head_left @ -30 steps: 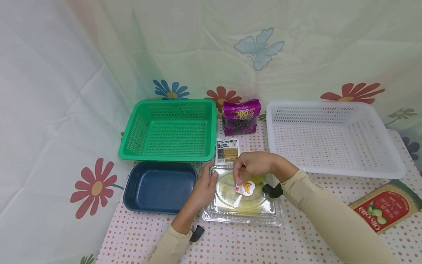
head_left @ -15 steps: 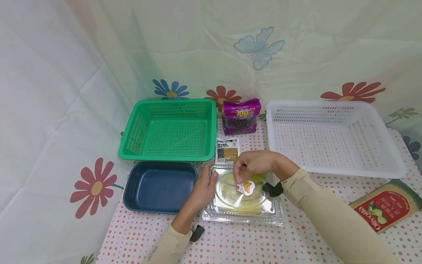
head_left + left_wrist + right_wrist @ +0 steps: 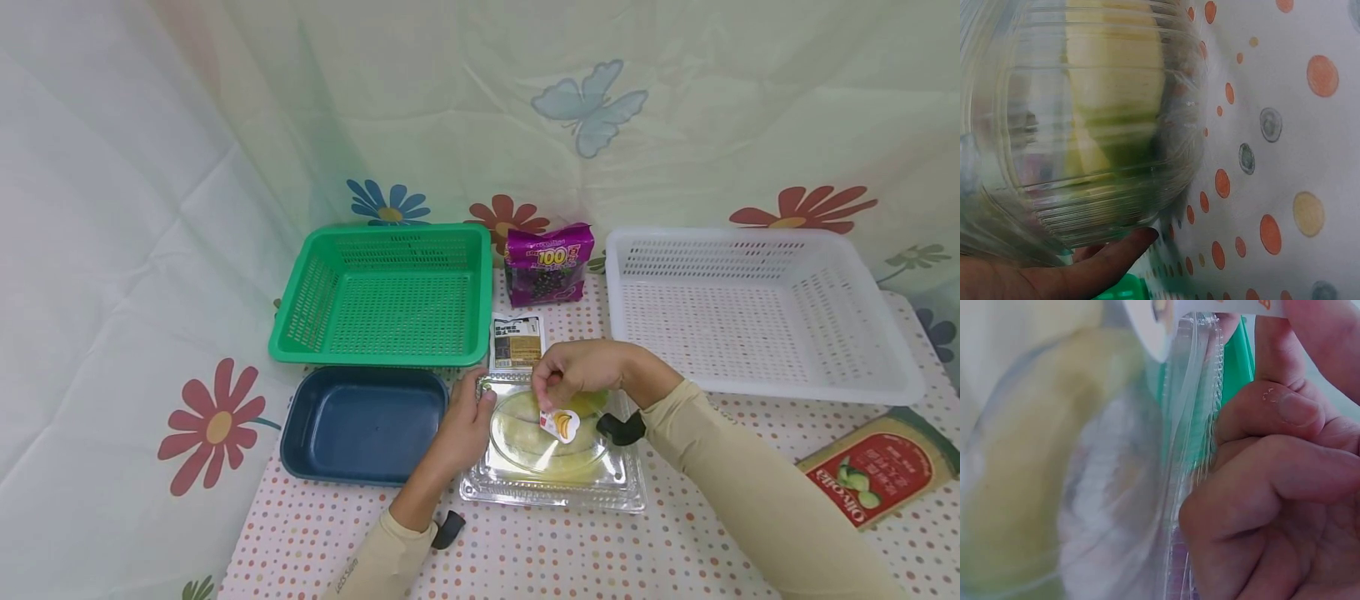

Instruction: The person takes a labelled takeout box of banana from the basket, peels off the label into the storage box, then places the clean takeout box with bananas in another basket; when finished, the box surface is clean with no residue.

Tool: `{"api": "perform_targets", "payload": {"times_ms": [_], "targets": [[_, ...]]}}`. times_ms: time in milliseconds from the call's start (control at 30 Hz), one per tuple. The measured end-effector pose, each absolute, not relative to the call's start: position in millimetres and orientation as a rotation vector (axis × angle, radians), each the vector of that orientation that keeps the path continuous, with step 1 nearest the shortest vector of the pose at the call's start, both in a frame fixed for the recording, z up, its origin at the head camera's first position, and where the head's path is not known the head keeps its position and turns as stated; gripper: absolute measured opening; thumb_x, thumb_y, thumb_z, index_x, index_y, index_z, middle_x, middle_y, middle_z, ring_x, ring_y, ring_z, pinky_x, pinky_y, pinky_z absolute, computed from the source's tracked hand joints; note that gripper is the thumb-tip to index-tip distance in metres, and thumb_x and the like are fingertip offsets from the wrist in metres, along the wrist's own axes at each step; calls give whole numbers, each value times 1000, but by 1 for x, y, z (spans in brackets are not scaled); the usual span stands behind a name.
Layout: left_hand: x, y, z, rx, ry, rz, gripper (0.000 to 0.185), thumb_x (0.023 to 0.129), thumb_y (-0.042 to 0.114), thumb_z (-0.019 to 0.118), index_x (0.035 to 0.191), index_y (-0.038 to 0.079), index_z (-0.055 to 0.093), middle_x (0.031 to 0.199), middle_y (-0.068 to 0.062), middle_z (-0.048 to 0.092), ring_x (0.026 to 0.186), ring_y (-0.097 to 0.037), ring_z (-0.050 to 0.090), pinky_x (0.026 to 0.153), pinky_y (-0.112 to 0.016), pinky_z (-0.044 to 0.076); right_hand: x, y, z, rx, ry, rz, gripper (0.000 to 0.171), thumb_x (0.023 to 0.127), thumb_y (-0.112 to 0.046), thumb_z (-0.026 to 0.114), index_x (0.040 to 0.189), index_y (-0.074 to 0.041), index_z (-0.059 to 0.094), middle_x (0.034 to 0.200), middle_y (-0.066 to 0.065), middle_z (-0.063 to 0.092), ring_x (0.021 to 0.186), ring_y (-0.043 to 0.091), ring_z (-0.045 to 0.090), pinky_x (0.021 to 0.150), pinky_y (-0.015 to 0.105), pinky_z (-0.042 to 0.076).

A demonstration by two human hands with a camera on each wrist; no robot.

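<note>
With the left hand bracing the clear plastic clamshell box and the right hand's fingers pinching its banana-printed sticker, a sharp tug could tear the sticker or jerk the light box across the table.

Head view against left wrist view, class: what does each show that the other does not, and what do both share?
Only the head view shows the green basket, white basket, blue tray, purple snack bag and the right hand pinching the banana sticker.

Only the left wrist view shows the ribbed side of the dome from up close.

Both show the clear container and the left hand touching it.
</note>
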State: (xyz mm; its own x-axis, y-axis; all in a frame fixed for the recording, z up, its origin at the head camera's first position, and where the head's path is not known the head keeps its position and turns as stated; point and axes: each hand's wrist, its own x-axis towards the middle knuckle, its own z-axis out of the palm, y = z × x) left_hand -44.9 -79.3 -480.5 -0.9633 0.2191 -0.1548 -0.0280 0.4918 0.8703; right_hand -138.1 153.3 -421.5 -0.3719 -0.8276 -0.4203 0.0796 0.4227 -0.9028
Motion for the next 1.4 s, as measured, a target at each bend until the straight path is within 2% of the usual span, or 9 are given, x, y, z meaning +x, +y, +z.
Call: {"api": "perform_targets", "payload": {"times_ms": [667,900,1133,1400], "targets": [[-46,-80,-482,180,2503,1467,46,111,25,38,153,5,35,153,-29,40,146,-46,36,116,-64,33,-142,159,-424,-676,1635,-1157,25,91,-4,70,91,19,59,66,-8,45,63,5,41,64,21,38],[-46,-80,-482,195,2507,1475,45,111,23,39,153,5,35,150,-30,41,144,-46,38,114,-63,35,-143,161,-425,-665,1616,-1170,28,93,-4,68,90,20,54,66,-9,44,62,4,40,62,20,35],[-46,-79,-482,177,2493,1483,45,111,23,39,153,6,35,150,-29,41,143,-46,39,113,-64,36,-145,163,-423,-610,1606,-1197,31,95,-6,67,92,21,52,63,-10,42,56,3,35,54,18,27],[-45,-80,-483,161,2480,1474,47,111,25,39,155,8,33,154,-27,38,145,-46,37,114,-63,35,-146,165,-424,-612,1558,-1240,31,99,-9,63,91,18,53,67,-10,47,58,3,36,52,18,27]]}}
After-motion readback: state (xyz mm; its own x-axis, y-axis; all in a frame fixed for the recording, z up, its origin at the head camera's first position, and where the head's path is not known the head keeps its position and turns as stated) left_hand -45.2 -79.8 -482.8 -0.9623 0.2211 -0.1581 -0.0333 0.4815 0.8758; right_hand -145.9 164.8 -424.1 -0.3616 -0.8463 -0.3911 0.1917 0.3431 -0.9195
